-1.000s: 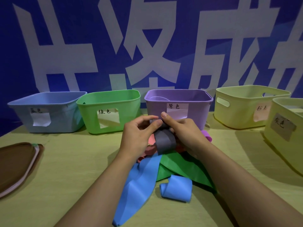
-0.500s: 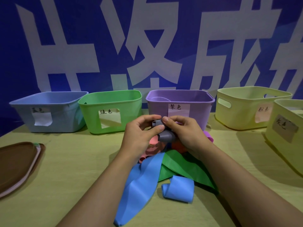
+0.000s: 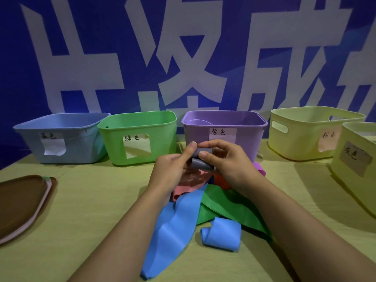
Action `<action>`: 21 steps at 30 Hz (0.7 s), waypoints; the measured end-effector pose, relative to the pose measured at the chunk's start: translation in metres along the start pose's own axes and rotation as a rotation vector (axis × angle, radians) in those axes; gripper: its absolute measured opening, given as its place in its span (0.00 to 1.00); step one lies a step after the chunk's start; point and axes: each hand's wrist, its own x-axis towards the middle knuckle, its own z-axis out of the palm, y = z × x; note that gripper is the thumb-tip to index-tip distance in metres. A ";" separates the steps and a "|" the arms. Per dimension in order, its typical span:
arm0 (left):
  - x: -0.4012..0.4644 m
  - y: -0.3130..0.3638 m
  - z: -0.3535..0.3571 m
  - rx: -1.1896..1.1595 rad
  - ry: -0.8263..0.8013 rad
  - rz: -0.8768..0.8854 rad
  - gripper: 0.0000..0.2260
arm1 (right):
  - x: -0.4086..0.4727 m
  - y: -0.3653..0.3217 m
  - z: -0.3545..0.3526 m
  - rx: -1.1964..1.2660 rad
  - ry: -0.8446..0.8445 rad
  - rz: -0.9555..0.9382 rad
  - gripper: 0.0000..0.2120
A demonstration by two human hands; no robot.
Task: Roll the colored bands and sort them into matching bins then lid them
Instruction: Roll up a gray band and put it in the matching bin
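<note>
Both hands — left hand (image 3: pixel 169 169), right hand (image 3: pixel 227 161) — pinch the grey rubber band roll (image 3: pixel 200 159) before the purple plastic bin (image 3: pixel 223 127), fingers curled to keep it wound tight.

Both forearms reaching forward, left hand (image 3: pixel 169 169) and right hand (image 3: pixel 227 161) together, fingers curled, pinching.

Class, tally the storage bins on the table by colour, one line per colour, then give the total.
Blue bin: 1
Green bin: 1
Purple bin: 1
Yellow bins: 2
Total: 5
</note>
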 end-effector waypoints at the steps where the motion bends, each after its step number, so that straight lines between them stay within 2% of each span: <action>1: 0.001 -0.001 -0.001 0.012 0.012 -0.004 0.22 | 0.000 0.000 -0.001 -0.022 -0.002 -0.005 0.11; 6: 0.006 -0.005 -0.003 0.060 0.025 0.028 0.17 | -0.001 0.002 -0.001 -0.090 0.002 0.003 0.10; 12: 0.011 -0.011 -0.005 0.175 0.040 0.098 0.15 | -0.002 0.001 0.001 -0.050 0.001 0.058 0.09; 17: 0.013 -0.012 -0.004 0.168 0.046 0.140 0.10 | -0.002 0.000 0.001 -0.094 0.004 0.060 0.10; 21: 0.013 -0.010 -0.006 0.052 -0.031 0.137 0.09 | -0.001 -0.003 -0.001 0.034 0.025 0.122 0.11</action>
